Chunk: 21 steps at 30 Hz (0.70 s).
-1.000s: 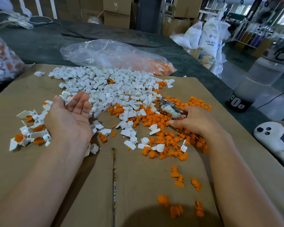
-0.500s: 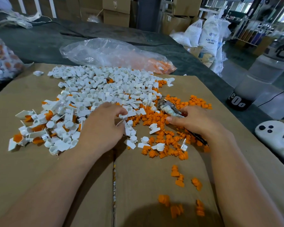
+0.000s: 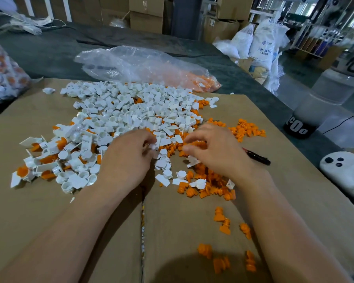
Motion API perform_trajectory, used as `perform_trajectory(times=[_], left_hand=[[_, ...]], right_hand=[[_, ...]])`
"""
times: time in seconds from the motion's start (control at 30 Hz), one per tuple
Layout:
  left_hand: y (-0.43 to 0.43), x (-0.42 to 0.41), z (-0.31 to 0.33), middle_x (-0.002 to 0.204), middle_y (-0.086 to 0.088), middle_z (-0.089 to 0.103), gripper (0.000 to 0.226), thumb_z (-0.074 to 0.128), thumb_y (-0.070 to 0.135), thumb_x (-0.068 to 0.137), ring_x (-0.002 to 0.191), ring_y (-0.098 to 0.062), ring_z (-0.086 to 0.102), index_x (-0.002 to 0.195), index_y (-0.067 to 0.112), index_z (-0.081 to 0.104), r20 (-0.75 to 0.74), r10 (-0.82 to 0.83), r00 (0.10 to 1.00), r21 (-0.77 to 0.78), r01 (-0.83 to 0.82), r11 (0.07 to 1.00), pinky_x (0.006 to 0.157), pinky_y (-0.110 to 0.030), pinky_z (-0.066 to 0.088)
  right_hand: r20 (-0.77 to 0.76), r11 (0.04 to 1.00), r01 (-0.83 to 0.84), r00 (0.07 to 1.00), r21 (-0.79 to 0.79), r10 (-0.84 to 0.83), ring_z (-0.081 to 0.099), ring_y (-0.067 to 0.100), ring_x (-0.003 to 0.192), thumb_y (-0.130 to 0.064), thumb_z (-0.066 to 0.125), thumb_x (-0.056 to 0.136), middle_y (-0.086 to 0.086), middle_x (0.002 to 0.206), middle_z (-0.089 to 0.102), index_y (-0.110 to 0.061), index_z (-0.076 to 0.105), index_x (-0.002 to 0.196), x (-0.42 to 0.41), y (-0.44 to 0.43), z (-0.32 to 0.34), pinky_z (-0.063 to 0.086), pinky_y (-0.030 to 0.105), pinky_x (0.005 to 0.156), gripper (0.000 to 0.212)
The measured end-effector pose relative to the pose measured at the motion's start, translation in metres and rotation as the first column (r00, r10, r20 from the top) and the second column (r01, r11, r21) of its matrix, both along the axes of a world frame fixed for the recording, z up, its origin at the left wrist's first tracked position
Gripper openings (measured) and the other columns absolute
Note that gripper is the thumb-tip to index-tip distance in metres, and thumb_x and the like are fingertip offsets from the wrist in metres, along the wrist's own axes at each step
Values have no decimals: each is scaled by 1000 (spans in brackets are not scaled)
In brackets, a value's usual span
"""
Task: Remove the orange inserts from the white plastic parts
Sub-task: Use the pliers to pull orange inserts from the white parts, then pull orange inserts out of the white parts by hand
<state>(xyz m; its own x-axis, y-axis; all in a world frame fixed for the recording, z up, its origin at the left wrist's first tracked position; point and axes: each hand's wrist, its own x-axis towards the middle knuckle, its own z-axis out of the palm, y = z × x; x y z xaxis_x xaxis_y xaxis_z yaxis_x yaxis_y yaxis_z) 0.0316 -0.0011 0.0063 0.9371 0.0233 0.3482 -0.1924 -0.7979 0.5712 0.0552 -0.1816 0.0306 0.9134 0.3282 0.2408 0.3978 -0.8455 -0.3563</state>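
A wide heap of white plastic parts covers the cardboard sheet; some on the left still carry orange inserts. Loose orange inserts lie in a pile at centre right. My left hand is curled at the heap's near edge and pinches a white part between thumb and fingers. My right hand hovers curled over the orange pile, close to the left hand. A black tool handle sticks out from under its outer edge; the tool's tip is hidden.
A clear plastic bag holding orange pieces lies behind the heap. Another filled bag sits at far left. More orange inserts are scattered near me. A white ghost-shaped object rests at the right edge, with a large container beyond.
My left hand turned palm-down, swept right across the heap and now pinches a white part. My right hand shifted left towards it, covering the tool's metal tip.
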Motion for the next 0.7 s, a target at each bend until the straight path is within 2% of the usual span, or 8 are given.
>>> perform_trajectory(times=[0.07, 0.13, 0.2, 0.27, 0.37, 0.5, 0.63, 0.7], left_hand=[[-1, -1, 3, 84, 14, 55, 11, 64, 17, 85, 79, -5, 53, 95, 21, 63, 5, 40, 999, -156, -38, 987, 61, -11, 31], [-2, -2, 6, 81, 19, 54, 15, 66, 18, 84, 72, 4, 53, 84, 30, 57, -18, 52, 998, -318, -55, 947, 59, -7, 37], [-2, -1, 7, 82, 18, 59, 20, 67, 17, 83, 71, 5, 57, 77, 32, 55, -21, 26, 999, -450, -33, 892, 66, -17, 46], [-2, -1, 10, 74, 14, 63, 19, 69, 14, 81, 65, 7, 59, 75, 29, 59, -39, -3, 999, -568, -19, 823, 64, -19, 47], [-3, -3, 14, 62, 10, 67, 14, 68, 10, 81, 58, 3, 61, 76, 23, 65, -99, -85, 991, -711, -10, 704, 58, -12, 50], [-5, -5, 20, 73, -3, 72, 9, 60, 10, 87, 62, -16, 70, 80, 14, 64, -178, -197, 964, -871, -61, 487, 52, -18, 54], [-6, -7, 22, 74, -10, 72, 7, 57, 15, 88, 62, -19, 69, 85, 11, 62, -220, -294, 930, -922, -100, 374, 50, -20, 53], [-5, -6, 24, 72, -10, 71, 8, 57, 16, 88, 60, -18, 69, 88, 10, 63, -235, -322, 917, -934, -120, 338, 48, -19, 52]], right_hand=[[-41, 994, -49, 998, -102, 45, 45, 7, 92, -38, 60, 86, -8, 94, 51, -23, 66, 108, 0, 6, -5, 33, 20, 70, 27], [-68, 983, -51, 997, -177, 39, 45, 14, 103, -33, 59, 87, -3, 102, 51, -23, 64, 112, 1, 10, -7, 35, 24, 76, 27], [-88, 978, -35, 996, -205, 17, 42, 17, 110, -24, 56, 87, 0, 109, 48, -22, 63, 114, 1, 12, -8, 35, 25, 78, 27], [-89, 973, -20, 996, -228, -1, 41, 19, 112, -20, 53, 88, 2, 112, 47, -21, 62, 113, 1, 16, -9, 34, 25, 76, 27], [-62, 970, -5, 998, -244, -10, 44, 19, 108, -17, 51, 90, 3, 112, 48, -18, 63, 108, 0, 19, -9, 33, 24, 75, 21], [-38, 977, -10, 999, -211, 2, 46, 18, 103, -17, 52, 92, 2, 106, 52, -18, 63, 103, 1, 15, -9, 33, 24, 75, 16], [-31, 985, -14, 999, -172, 9, 49, 18, 100, -16, 50, 93, 0, 101, 53, -21, 61, 108, 1, 15, -10, 36, 27, 74, 19], [-18, 997, -9, 1000, -73, 8, 51, 18, 99, -18, 48, 95, 2, 104, 52, -19, 59, 115, 1, 16, -10, 38, 28, 77, 23]])
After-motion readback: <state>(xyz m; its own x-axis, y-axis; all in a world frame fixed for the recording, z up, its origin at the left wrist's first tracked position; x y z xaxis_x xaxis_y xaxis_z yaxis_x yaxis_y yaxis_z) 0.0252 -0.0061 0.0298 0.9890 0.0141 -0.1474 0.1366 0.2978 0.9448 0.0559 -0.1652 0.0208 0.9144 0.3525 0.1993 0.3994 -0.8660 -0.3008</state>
